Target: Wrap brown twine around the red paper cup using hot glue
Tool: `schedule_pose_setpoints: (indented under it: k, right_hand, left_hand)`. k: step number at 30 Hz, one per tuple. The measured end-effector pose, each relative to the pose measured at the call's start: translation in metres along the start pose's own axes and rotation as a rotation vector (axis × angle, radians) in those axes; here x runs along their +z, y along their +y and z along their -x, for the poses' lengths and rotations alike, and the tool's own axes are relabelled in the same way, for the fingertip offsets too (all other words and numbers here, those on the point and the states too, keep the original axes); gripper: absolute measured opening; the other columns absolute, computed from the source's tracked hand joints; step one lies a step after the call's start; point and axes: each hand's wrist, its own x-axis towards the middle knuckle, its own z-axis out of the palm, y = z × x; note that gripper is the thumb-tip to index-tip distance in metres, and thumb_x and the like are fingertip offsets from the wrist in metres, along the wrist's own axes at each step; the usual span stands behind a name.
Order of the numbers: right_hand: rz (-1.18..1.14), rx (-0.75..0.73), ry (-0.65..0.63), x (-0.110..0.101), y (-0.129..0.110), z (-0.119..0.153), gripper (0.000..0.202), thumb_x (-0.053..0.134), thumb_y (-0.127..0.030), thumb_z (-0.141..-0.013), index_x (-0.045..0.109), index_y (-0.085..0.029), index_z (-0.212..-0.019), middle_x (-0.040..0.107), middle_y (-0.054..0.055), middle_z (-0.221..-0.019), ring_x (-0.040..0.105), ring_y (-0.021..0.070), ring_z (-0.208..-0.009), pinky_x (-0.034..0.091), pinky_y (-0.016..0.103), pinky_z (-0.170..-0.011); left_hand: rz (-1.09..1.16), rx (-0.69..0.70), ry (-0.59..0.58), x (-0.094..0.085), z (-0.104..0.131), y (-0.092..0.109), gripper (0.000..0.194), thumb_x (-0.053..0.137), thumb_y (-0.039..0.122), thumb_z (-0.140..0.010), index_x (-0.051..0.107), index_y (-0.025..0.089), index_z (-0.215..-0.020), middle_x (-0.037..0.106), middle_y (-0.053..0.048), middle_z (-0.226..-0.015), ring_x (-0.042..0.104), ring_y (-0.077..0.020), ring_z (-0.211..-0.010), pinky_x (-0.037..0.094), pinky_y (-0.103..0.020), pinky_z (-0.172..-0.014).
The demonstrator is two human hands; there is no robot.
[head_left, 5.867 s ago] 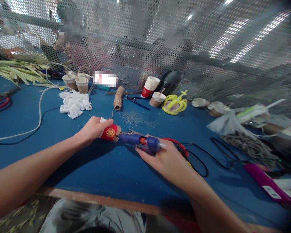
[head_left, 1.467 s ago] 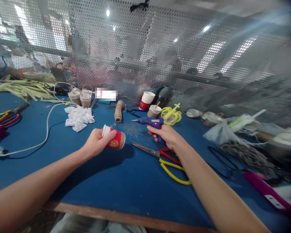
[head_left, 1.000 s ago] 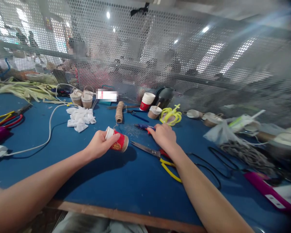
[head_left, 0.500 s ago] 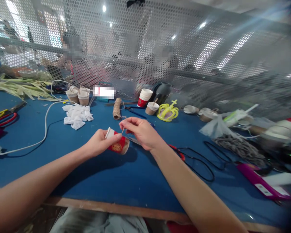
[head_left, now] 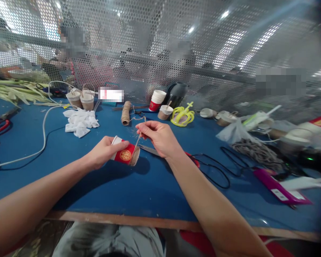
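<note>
My left hand [head_left: 105, 152] grips a red and white paper cup [head_left: 124, 156], tilted on its side with its base toward the right. Brown twine [head_left: 134, 157] is wound around the base end of the cup. From there a strand rises to my right hand [head_left: 155, 137], whose thumb and fingers pinch it. Behind my hands lies the spool of twine [head_left: 125, 115], with a loose strand trailing to the right. Scissors [head_left: 149, 150] rest on the table under my right hand, partly hidden by it.
Twine-covered cups [head_left: 87, 100], stacked paper cups [head_left: 157, 100] and a yellow crown-shaped frame [head_left: 182, 116] stand at the back. White crumpled cloth [head_left: 81, 122] lies left. A purple power strip [head_left: 280, 187] and black cord [head_left: 216, 175] are on the right. Perforated metal [head_left: 139, 46] closes off the back.
The cup has turned, so its round gold emblem and twine-wound base show more. My right hand has drawn the strand up, away from the cup. The whole view has shifted slightly.
</note>
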Motion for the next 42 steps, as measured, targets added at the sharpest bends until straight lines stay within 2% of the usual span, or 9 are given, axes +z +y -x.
schedule_pose_setpoints:
  k: [11, 24, 30, 32, 34, 35, 37, 39, 42]
  right_hand:
    - [0.066, 0.066, -0.007, 0.001, 0.008, 0.0, 0.017, 0.066, -0.031, -0.066, 0.063, -0.015, -0.068, 0.06, -0.002, -0.06, 0.049, 0.0072, -0.055, 0.04, 0.024, -0.059]
    - [0.173, 0.144, -0.104, 0.006, 0.027, 0.004, 0.027, 0.064, -0.04, -0.066, 0.063, -0.014, -0.074, 0.063, 0.002, -0.068, 0.055, 0.0114, -0.059, 0.046, 0.027, -0.061]
    - [0.38, 0.108, -0.061, 0.0, 0.021, -0.004, 0.029, 0.06, -0.04, -0.071, 0.066, -0.012, -0.079, 0.066, 0.011, -0.077, 0.062, 0.0253, -0.077, 0.046, 0.042, -0.074]
    - [0.493, 0.002, 0.062, -0.001, 0.008, -0.003, 0.036, 0.061, -0.038, -0.072, 0.064, -0.011, -0.095, 0.064, 0.017, -0.099, 0.054, 0.0333, -0.102, 0.036, 0.052, -0.09]
    - [0.651, -0.284, 0.198, 0.001, -0.008, 0.007, 0.048, 0.06, -0.038, -0.075, 0.054, -0.013, -0.116, 0.048, 0.017, -0.127, 0.035, 0.0332, -0.123, 0.025, 0.053, -0.101]
    - [0.726, -0.477, 0.176, 0.003, -0.016, 0.014, 0.052, 0.059, -0.039, -0.076, 0.049, -0.015, -0.122, 0.041, 0.016, -0.135, 0.031, 0.0312, -0.127, 0.025, 0.051, -0.102]
    - [0.715, -0.708, -0.118, 0.01, -0.029, 0.03, 0.053, 0.052, -0.041, -0.082, 0.039, -0.022, -0.13, 0.038, 0.01, -0.138, 0.034, 0.0245, -0.126, 0.034, 0.045, -0.1]
    - [0.654, -0.757, -0.314, 0.014, -0.034, 0.041, 0.053, 0.05, -0.042, -0.083, 0.036, -0.025, -0.131, 0.043, 0.008, -0.134, 0.041, 0.0218, -0.121, 0.04, 0.041, -0.096]
    - [0.542, -0.63, -0.136, 0.01, -0.025, 0.041, 0.042, 0.052, -0.04, -0.083, 0.045, -0.022, -0.12, 0.052, 0.01, -0.123, 0.05, 0.0214, -0.111, 0.045, 0.038, -0.088]
  left_hand:
    - [-0.036, 0.106, -0.06, -0.004, 0.002, -0.005, 0.028, 0.067, 0.038, -0.067, 0.059, 0.012, -0.059, 0.055, 0.002, -0.05, 0.042, -0.0063, -0.044, 0.029, -0.019, -0.044]
    - [-0.015, 0.231, -0.026, -0.004, 0.004, -0.006, 0.033, 0.069, 0.041, -0.063, 0.062, 0.01, -0.056, 0.054, 0.001, -0.05, 0.043, -0.0074, -0.047, 0.034, -0.02, -0.047]
    - [0.001, 0.252, 0.007, -0.005, -0.001, -0.007, 0.034, 0.071, 0.043, -0.06, 0.063, 0.009, -0.058, 0.057, 0.0, -0.051, 0.047, -0.0087, -0.048, 0.037, -0.02, -0.049]
    - [0.02, 0.254, 0.041, -0.006, -0.005, -0.007, 0.036, 0.071, 0.044, -0.059, 0.063, 0.009, -0.058, 0.057, 0.0, -0.05, 0.048, -0.009, -0.049, 0.037, -0.02, -0.05]
    - [0.045, 0.227, 0.084, -0.006, -0.008, -0.008, 0.037, 0.072, 0.045, -0.057, 0.062, 0.009, -0.058, 0.058, 0.0, -0.05, 0.047, -0.0081, -0.047, 0.036, -0.02, -0.048]
    - [0.052, 0.207, 0.094, -0.007, -0.01, -0.009, 0.037, 0.072, 0.045, -0.056, 0.061, 0.009, -0.058, 0.057, 0.001, -0.049, 0.046, -0.0076, -0.045, 0.035, -0.019, -0.046]
    - [0.056, 0.197, 0.119, -0.007, -0.012, -0.009, 0.036, 0.073, 0.044, -0.056, 0.061, 0.01, -0.057, 0.057, 0.001, -0.048, 0.046, -0.0071, -0.044, 0.033, -0.019, -0.044]
    - [0.085, 0.193, 0.141, -0.006, -0.012, -0.009, 0.036, 0.074, 0.043, -0.055, 0.06, 0.01, -0.057, 0.058, 0.001, -0.048, 0.047, -0.007, -0.043, 0.033, -0.019, -0.044]
    - [0.167, 0.15, 0.157, -0.005, -0.013, -0.009, 0.037, 0.076, 0.043, -0.052, 0.061, 0.01, -0.06, 0.06, 0.0, -0.051, 0.051, -0.0084, -0.045, 0.038, -0.019, -0.047]
